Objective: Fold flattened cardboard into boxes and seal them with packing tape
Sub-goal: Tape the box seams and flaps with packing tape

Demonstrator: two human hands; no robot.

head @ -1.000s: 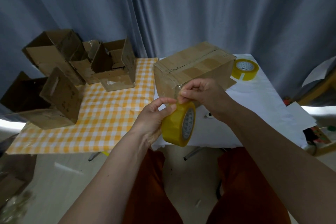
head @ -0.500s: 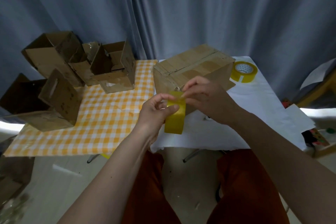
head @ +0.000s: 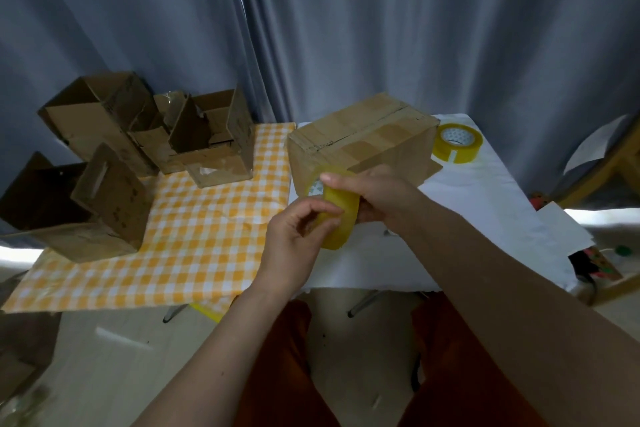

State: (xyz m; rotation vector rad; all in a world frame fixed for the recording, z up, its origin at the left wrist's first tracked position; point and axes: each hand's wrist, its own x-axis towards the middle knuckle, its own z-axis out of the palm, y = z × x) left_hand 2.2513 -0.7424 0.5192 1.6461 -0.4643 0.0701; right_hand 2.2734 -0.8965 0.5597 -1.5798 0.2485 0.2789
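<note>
Two hands meet on one yellow tape roll [head: 337, 210] held above the near table edge: the right hand [head: 377, 196] grips it, thumb across its top, and the left hand [head: 294, 232] pinches its face with curled fingers. Just behind stands one closed cardboard box [head: 363, 135] on the white cloth [head: 485, 211], bare to its right. A second tape roll [head: 456, 142] lies at the far corner. Several open boxes [head: 145, 142] crowd the checked cloth [head: 194, 246] on the left.
</note>
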